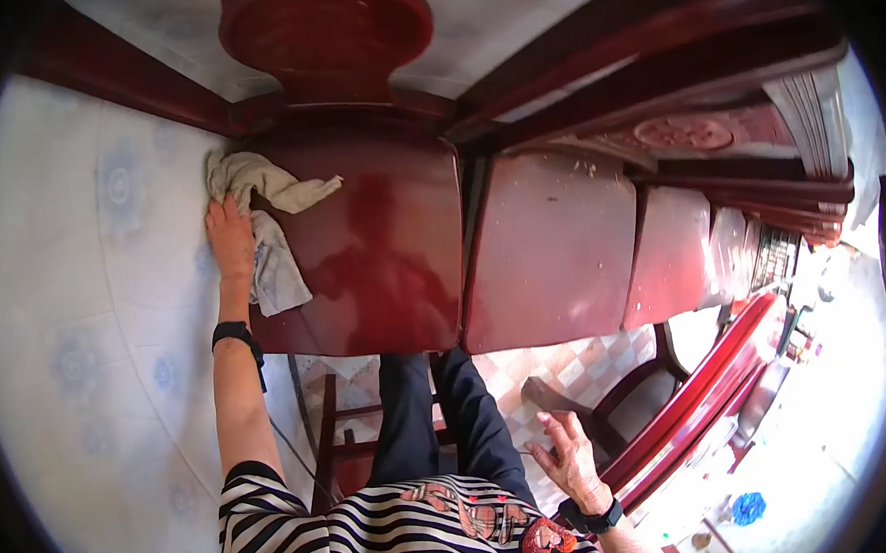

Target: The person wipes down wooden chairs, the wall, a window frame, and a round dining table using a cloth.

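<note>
My left hand (228, 233) grips a crumpled pale cloth (276, 187) at the left edge of a dark red wooden chair seat (383, 270). One end of the cloth stretches right across the seat, and another part hangs down beside my fingers. Part of my grip is hidden in the folds. The glossy seat shows a dark reflection. My right hand (565, 455) is in the air in front of my body, fingers apart and holding nothing.
A tiled wall (111, 254) runs close along the left. More red chairs stand in a row to the right, the nearest seat (551, 241) carrying small specks. A red table (690, 404) is at the lower right, and a blue bundle (748, 508) lies on the floor.
</note>
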Demonstrator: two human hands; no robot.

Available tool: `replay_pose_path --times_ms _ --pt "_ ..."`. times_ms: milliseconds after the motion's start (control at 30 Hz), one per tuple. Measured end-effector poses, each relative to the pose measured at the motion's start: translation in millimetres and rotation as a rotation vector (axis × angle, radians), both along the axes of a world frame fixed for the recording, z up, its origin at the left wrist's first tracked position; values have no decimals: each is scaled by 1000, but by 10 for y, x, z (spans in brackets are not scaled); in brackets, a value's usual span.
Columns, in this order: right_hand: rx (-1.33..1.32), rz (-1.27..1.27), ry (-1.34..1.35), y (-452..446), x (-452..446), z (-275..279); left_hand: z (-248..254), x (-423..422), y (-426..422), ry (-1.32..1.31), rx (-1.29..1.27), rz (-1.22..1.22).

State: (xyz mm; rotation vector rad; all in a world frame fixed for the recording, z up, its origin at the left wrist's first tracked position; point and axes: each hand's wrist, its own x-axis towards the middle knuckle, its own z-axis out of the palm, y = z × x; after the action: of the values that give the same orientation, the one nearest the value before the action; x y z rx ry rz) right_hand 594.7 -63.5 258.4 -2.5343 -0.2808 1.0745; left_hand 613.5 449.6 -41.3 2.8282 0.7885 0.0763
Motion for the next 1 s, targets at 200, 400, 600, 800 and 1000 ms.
replay_pose_path --times_ms 200,400,600,800,1000 --pt "16 -158 -31 -403 -181 78 214 -683 -461 61 105 14" --pt "8 -232 27 -879 -296 79 373 -1447 -1263 202 71 207" --pt "41 -287 78 -1189 -289 41 356 -1599 -2767 260 -236 223" --pt "80 -301 189 -1552 -455 -76 699 -757 -4002 266 -665 3" --pt "-64 -269 383 -2129 -1111 -69 806 -534 -3963 152 -891 -169"
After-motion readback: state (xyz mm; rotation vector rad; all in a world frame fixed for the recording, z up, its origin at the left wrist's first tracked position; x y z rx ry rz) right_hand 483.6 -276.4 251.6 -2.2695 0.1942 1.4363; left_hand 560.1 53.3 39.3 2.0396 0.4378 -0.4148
